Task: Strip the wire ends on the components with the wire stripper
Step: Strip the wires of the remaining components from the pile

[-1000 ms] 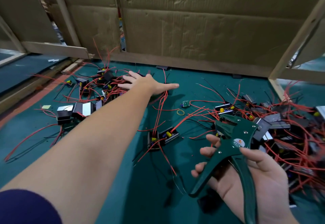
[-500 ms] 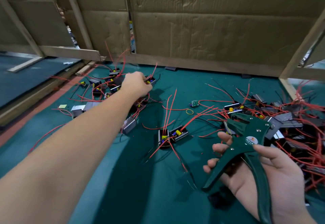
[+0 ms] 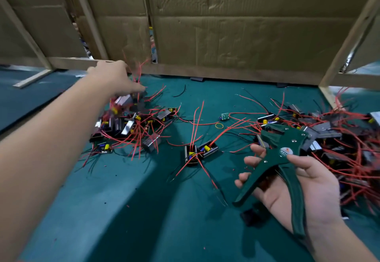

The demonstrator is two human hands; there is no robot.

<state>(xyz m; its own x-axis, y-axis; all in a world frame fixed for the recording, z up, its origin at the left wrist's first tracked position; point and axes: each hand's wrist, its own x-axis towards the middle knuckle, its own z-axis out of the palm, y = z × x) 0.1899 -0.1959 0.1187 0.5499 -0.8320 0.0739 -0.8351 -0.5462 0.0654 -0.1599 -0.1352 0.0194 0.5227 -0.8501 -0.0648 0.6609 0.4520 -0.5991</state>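
**Stripper held ready at near right, left hand at the far-left pile**

The right hand (image 3: 304,189) lies palm up at the near right and grips the green wire stripper (image 3: 281,154), with the thumb laid across its body and the fingers curled behind the left handle. The tool's long axis runs from near to far. Its head points away towards the far side, tipped a little left, above the edge of the right heap of components (image 3: 339,138). The two handles are spread: one slants towards the near left, the other runs back along the palm towards the wrist.

The left hand (image 3: 115,76) is stretched out to the far left and blurred. Its fingers are curled down on a bundle of components (image 3: 123,102), and red wires stick up beside it. Just nearer lies the left pile (image 3: 131,126), a tangle of red leads on the green worktop (image 3: 144,210).

A pair of components (image 3: 200,150) sits between the two arms, its red wires fanning to the far side. Beyond it lie a yellow rubber band (image 3: 219,125) and a small green circuit board (image 3: 225,116). A cardboard wall (image 3: 246,25) closes the far side.
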